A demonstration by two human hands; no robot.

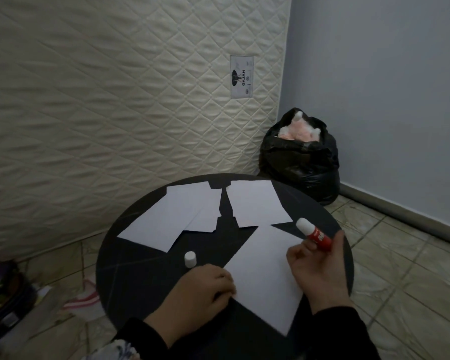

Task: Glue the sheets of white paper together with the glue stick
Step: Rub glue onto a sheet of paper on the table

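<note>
A round black table (pixel 146 276) holds several white paper sheets. One sheet (pixel 265 271) lies nearest me, and my left hand (pixel 203 289) presses fingertips on its left edge. My right hand (pixel 320 268) grips a red glue stick (pixel 315 233), uncapped, its white tip pointing up and left above the sheet's far corner. The glue stick's white cap (pixel 190 259) stands upright on the table left of that sheet. An overlapping pile of sheets (pixel 172 216) lies at the far left, and another sheet (pixel 257 202) lies at the far middle.
A quilted cream mattress (pixel 115 100) leans against the wall behind the table. A black rubbish bag (pixel 302 159) with pink stuffing sits in the corner. Books and clutter (pixel 8 297) lie on the tiled floor at left, with a striped cloth (pixel 85 300) beside them.
</note>
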